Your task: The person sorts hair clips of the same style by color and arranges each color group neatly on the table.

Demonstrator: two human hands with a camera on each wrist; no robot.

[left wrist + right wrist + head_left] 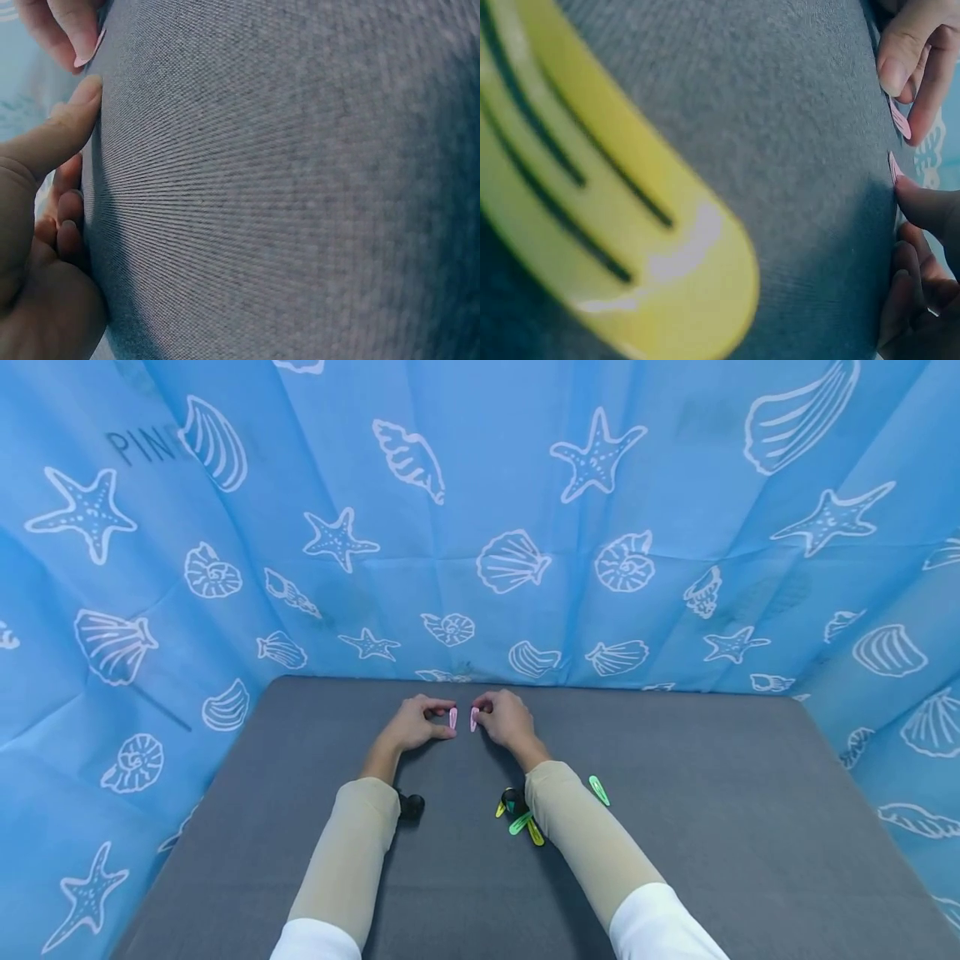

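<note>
Two pink snap hair clips stand side by side near the far edge of the table. My left hand (pixel 415 723) has thumb and forefinger at the two ends of the left pink clip (pixel 453 718). The right pink clip (pixel 474 719) is pinched between the thumb and fingers of my right hand (pixel 512 720). A small gap separates the clips; the right wrist view shows both the left clip (pixel 901 120) and the right clip (pixel 894 168) close to the table surface. In the left wrist view my thumb hides the left clip.
Beside and partly under my right forearm lie green (pixel 520 823) and yellow (pixel 536 832) hair clips. Another green clip (pixel 598 790) lies to the right of that forearm. Large in the right wrist view is a yellow clip (pixel 697 292). A blue shell-print curtain (pixel 480 527) hangs behind the grey table (pixel 712 827).
</note>
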